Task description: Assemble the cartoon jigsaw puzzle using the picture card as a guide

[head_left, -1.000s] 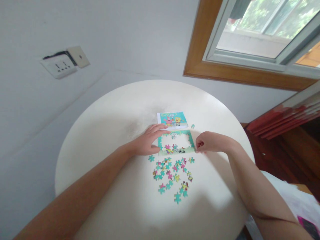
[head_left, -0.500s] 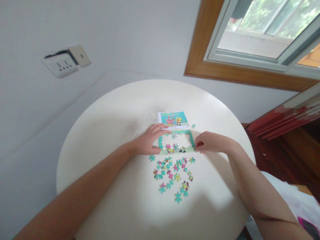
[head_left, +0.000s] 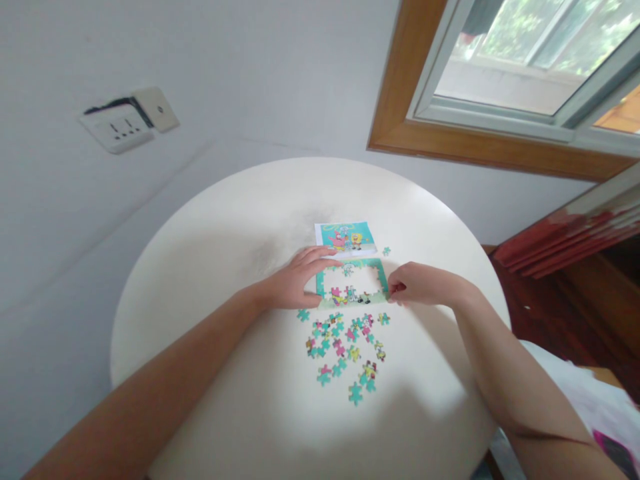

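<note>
A jigsaw puzzle frame (head_left: 327,304) of joined border pieces lies on the table, with bare white tabletop showing inside it. My left hand (head_left: 296,279) rests at its left side, thumb and fingers spread apart around the left edge. At the lower right corner is my right hand (head_left: 413,283), its fingers curled in and their tips touching the border's edge; whether a piece is between them is hidden. Just beyond the frame lies a picture sheet (head_left: 371,237) with cartoon figures, partly covered by my left fingertips. Loose puzzle pieces (head_left: 355,393) are scattered on the near side.
The round white table (head_left: 225,220) stands against a wall. One stray puzzle piece (head_left: 387,251) lies right of the picture sheet. A wall socket (head_left: 120,127) is at the left, a wood-framed window (head_left: 500,150) at the right. A white plastic bag (head_left: 575,393) sits beside the table.
Both hands keep nearly the same place on the puzzle border. The view has shifted very slightly; no piece has visibly moved.
</note>
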The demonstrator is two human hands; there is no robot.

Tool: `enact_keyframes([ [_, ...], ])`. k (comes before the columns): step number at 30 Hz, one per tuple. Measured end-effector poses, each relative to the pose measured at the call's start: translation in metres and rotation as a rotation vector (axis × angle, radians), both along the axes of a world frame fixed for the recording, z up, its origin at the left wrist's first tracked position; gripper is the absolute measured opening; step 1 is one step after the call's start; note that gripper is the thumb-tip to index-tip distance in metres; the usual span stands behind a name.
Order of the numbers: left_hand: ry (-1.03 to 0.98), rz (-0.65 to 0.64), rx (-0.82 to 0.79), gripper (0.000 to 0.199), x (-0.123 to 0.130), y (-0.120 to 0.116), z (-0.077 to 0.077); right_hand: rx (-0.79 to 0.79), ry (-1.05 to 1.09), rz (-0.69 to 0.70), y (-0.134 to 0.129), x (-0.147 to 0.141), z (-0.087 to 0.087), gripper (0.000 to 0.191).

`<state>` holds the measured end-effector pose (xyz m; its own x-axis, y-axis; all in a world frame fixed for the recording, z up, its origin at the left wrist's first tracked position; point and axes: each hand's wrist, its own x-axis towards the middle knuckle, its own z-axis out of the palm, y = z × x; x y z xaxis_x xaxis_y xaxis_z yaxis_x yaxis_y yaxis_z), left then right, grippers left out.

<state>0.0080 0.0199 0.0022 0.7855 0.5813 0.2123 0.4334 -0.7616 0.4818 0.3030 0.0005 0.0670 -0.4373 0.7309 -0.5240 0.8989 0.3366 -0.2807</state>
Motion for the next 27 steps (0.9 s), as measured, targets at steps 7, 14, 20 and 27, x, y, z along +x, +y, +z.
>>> enact_keyframes([
  [7,-0.005,0.0,-0.01,0.065,0.0,0.0,0.001,0.021,0.008,0.018,-0.002,0.002,0.006,0.015],
  [14,-0.037,-0.008,-0.005,0.058,0.001,0.002,0.0,0.043,0.13,0.084,-0.008,0.001,0.009,0.016],
  [20,-0.02,0.026,0.032,0.057,0.004,0.001,0.0,-0.016,0.218,0.163,-0.013,-0.009,0.005,0.022],
  [27,-0.059,0.096,0.146,0.056,0.005,-0.006,-0.005,0.032,0.266,0.246,-0.017,-0.021,0.003,0.024],
])
